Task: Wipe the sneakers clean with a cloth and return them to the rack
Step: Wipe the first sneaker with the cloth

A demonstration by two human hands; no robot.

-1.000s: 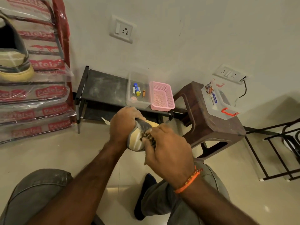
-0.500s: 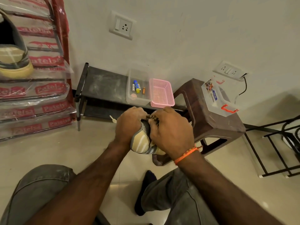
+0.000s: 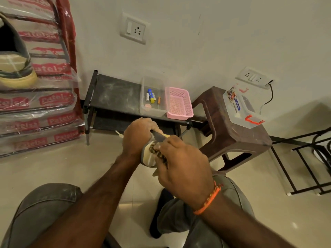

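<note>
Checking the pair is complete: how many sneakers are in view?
2: one sneaker is held between the left hand and right hand; the other sneaker sits at the far left edge.

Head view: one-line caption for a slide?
Left hand grips a sneaker while right hand rubs it with a patterned cloth.

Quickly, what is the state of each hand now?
Left hand: grips the sneaker.
Right hand: fingers curled on a patterned cloth, pressed on the sneaker.
</note>
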